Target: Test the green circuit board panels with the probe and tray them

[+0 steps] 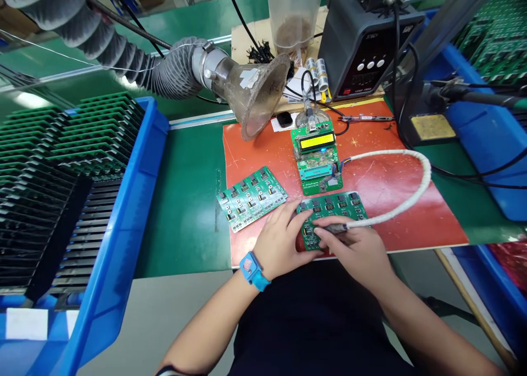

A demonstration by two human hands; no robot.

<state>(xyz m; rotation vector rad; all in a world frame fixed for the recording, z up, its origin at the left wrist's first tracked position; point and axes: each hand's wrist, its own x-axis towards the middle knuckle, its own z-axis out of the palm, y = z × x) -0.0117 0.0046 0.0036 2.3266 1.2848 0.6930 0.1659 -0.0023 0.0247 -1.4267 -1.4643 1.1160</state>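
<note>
A green circuit board (pixel 343 205) lies on the red mat (pixel 411 214) near its front edge. My left hand (pixel 284 234), with a blue wrist strap (pixel 252 270), rests at the board's left end, thumb and fingers spread along its edges. My right hand (pixel 360 250) pinches a probe (pixel 335 228) whose tip points at the left part of the board; the exact contact is hidden. The probe's white sleeved cable (pixel 426 173) loops to a tester board (pixel 317 156) with a lit yellow display. Another circuit board (pixel 252 197) lies left of my left hand.
A blue bin (pixel 142 145) of upright boards stands left. An extraction funnel (pixel 261 93) hangs over the mat's back edge. A soldering station (pixel 366 46), a tweezers-like tool (pixel 366 118) and another blue bin (pixel 465 123) are at the back and right.
</note>
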